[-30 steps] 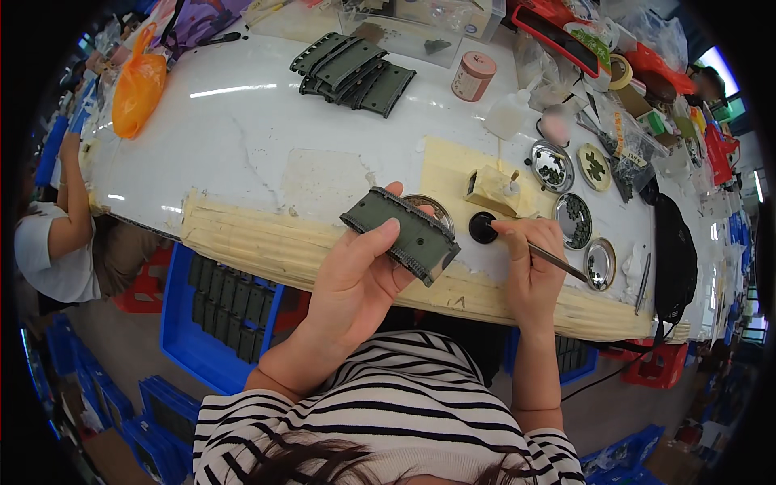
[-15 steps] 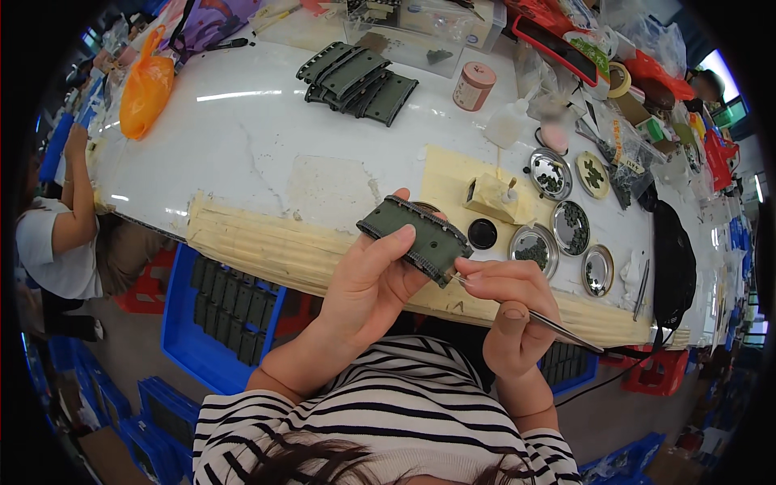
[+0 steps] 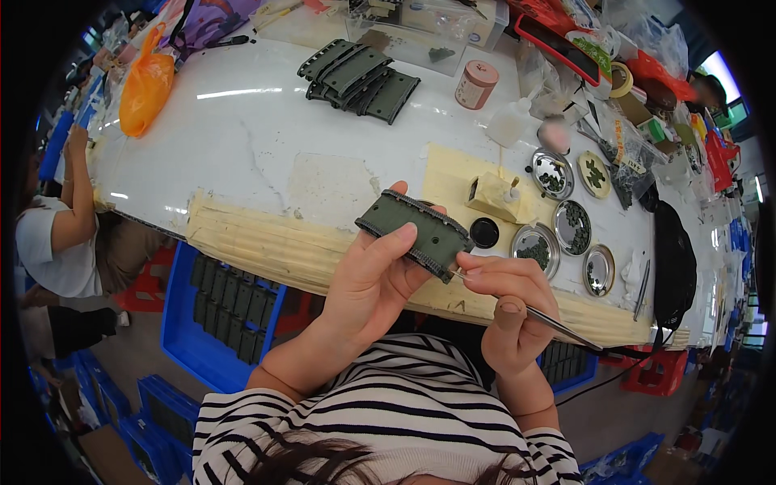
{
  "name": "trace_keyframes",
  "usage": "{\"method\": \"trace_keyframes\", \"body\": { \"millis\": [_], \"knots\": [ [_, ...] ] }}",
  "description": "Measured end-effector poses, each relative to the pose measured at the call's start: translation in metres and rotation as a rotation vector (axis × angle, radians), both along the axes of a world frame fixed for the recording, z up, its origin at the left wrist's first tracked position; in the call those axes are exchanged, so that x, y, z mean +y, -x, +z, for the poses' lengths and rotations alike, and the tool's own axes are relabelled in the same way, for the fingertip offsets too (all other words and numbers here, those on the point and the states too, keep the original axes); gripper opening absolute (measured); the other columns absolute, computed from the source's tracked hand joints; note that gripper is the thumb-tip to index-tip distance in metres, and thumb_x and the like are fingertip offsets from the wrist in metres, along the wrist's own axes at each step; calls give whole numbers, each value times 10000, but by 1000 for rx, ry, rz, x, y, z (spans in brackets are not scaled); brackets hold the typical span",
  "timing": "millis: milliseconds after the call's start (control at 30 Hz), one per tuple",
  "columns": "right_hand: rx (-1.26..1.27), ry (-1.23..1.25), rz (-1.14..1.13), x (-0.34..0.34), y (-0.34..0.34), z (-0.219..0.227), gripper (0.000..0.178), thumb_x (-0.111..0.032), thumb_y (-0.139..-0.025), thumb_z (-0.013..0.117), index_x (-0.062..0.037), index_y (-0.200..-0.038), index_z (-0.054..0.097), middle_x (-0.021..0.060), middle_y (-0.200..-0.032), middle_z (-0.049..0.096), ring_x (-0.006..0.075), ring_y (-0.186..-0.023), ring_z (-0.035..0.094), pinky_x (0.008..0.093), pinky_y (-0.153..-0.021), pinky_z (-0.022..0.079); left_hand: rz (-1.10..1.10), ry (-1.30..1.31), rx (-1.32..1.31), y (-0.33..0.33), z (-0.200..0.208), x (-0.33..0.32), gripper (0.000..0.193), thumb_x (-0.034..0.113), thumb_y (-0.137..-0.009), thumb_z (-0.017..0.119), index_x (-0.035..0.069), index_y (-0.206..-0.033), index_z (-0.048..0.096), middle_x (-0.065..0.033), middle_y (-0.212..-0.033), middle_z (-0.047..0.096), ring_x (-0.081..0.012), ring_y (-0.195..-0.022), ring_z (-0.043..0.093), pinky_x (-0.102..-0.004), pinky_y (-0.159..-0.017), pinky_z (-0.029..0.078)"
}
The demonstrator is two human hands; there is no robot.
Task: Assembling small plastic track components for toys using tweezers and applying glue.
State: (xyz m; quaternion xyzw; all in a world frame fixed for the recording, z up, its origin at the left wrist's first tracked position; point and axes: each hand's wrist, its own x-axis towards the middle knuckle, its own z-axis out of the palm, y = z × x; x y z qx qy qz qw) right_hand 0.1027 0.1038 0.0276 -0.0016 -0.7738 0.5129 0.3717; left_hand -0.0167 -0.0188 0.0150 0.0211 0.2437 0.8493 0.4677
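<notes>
A dark green, slightly curved plastic part [image 3: 412, 230] with ridged long edges is held up in front of me. My left hand [image 3: 368, 271] grips it, thumb on top and fingers behind. In my right hand [image 3: 517, 303] are slim metal tweezers [image 3: 558, 325], pinched between thumb and fingers. Their tip meets the near right corner of the green part; whether a tiny piece is in the tip is too small to tell. Just beyond lies a round black lid or cap [image 3: 484, 233], and behind it a taped yellowish block [image 3: 497, 198] with a small white nozzle on top.
Several round metal dishes [image 3: 535, 249] of small green pieces stand at the right. A stack of green parts [image 3: 358, 79] and a pink jar [image 3: 476, 84] lie farther back. A blue crate [image 3: 182, 323] of similar parts is below left. Another person [image 3: 61, 234] sits at far left.
My hands, the green part and the tweezers have hardly moved. At the far left, the other person's leg and foot have shifted to the right.
</notes>
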Motion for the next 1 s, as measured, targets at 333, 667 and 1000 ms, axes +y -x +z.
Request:
{"method": "trace_keyframes", "body": {
  "millis": [333,667,1000],
  "knots": [
    [47,-99,-10,1,1,-5,206,-129,-923,543,27,-960,671,163,-964,644,276,-933,658,326,-793,534,-3,-33,-51,0,-1,2,490,104,-954,491,129,-1394,276,-147,-1274,495,-215,-1131,558,-342,-931,517],
    [52,-192,21,0,-4,0,229,-162,-878,619,25,-1003,657,162,-995,630,309,-994,646,346,-826,540,-48,-118,-50,1,-7,2,512,111,-965,456,134,-1428,239,-167,-1309,465,-241,-1168,538,-373,-975,485],
    [151,-284,107,-5,-12,6,389,-319,-807,675,-5,-1032,634,116,-997,584,331,-999,642,366,-810,564,-234,-249,-53,12,-13,17,588,277,-975,433,61,-1469,198,-233,-1217,541,-246,-1091,586,-361,-921,509]
  ]
}}
